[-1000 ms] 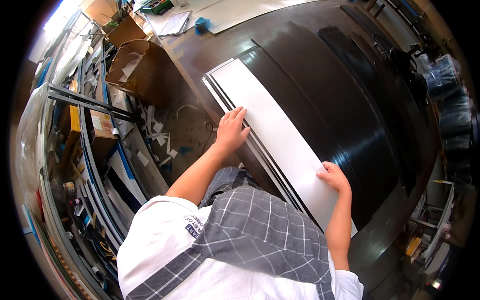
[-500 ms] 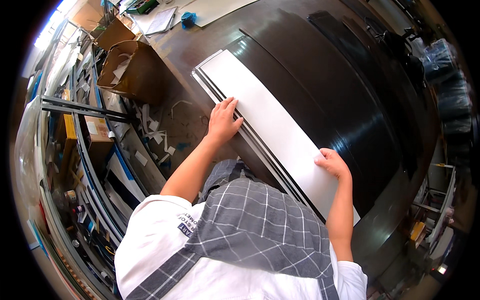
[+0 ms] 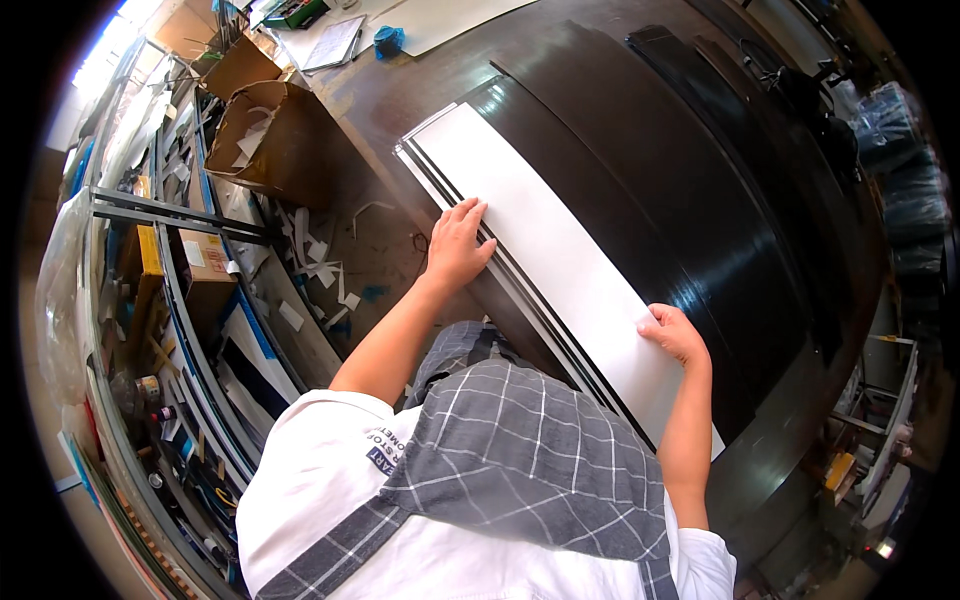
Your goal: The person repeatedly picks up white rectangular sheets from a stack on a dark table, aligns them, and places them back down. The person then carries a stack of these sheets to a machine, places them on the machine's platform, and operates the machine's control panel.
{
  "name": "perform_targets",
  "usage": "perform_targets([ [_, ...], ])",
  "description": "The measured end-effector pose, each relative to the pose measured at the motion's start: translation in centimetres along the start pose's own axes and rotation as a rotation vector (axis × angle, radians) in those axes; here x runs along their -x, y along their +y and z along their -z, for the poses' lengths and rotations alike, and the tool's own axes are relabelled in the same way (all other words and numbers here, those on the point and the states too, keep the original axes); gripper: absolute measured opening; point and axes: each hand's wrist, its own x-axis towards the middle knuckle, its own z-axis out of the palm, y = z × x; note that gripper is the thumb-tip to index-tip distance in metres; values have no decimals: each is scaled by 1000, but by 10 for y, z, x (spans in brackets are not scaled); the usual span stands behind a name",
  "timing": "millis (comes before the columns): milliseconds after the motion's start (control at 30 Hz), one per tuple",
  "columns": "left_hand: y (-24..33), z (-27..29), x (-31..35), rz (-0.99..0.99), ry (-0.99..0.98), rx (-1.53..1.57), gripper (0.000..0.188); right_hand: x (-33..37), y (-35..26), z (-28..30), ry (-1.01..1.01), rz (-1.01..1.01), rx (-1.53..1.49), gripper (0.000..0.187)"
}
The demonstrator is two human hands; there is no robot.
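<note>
A long white strip (image 3: pixel 565 250) lies slantwise along the near edge of the dark table, with narrow black and white strips (image 3: pixel 540 312) beside its near long side. My left hand (image 3: pixel 460 243) rests on those narrow strips and the white strip's near edge, fingers stretched out and thumb apart. Farther down the strip, my right hand (image 3: pixel 675 335) grips its far long edge, thumb on top and the other fingers curled, partly hidden. Glossy black sheets (image 3: pixel 640 190) lie flat just beyond the white strip.
A cardboard box (image 3: pixel 280 140) with scraps stands left of the table (image 3: pixel 420 95), and white offcuts (image 3: pixel 315 255) litter the floor. A metal rack (image 3: pixel 180 215) holds boxes and long pieces. Blue tape (image 3: pixel 388 42) and papers (image 3: pixel 332 44) lie at the back.
The whole view has shifted slightly, so everything appears a little farther right. Both hands keep nearly the same places on the strips.
</note>
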Motion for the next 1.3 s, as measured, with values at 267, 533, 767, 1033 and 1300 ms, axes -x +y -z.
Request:
perform_targets([
  [267,2,1,0,-23,11,-14,56,-1,5,-1,18,14,10,15],
  [533,4,5,-5,-37,-36,-49,55,28,26,20,123,-104,333,24],
  [767,0,1,-7,-75,-51,-106,55,68,77,38,246,-235,362,24],
  [1033,-2,1,-8,-61,-85,-86,57,72,75,36,191,-281,270,22],
  [1300,-1,2,-6,-76,-78,-112,56,67,83,36,216,-235,350,19],
])
